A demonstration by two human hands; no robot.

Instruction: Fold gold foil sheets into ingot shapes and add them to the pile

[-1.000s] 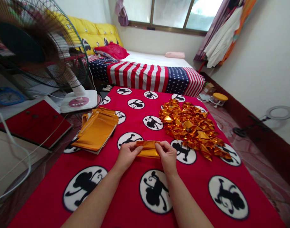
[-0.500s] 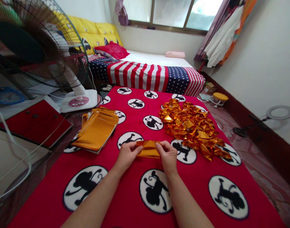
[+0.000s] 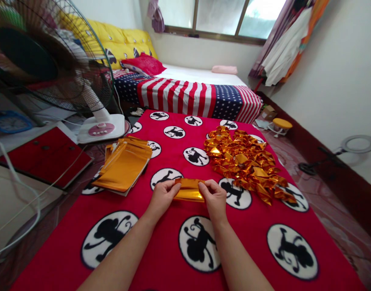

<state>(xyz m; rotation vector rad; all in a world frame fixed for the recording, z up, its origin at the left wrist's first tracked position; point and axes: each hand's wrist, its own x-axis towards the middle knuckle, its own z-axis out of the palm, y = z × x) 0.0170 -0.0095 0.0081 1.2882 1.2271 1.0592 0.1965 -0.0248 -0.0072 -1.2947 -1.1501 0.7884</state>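
The left hand [image 3: 164,197] and right hand [image 3: 215,197] have fingers clamped on opposite ends of a gold foil strip [image 3: 189,190]. It lies between the fingers, long axis crosswise from hand to hand. Since half a second ago, its creased face has smoothed, glinting more along the near edge.

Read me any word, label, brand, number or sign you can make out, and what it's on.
No readable text anywhere.
Gold foil strip, gold sheets and folded gold pieces: no lettering visible.
Red cloth: monkey figures, no words seen.
Fan base: any markings too small to read.
Blue-framed object: too blurred to read.
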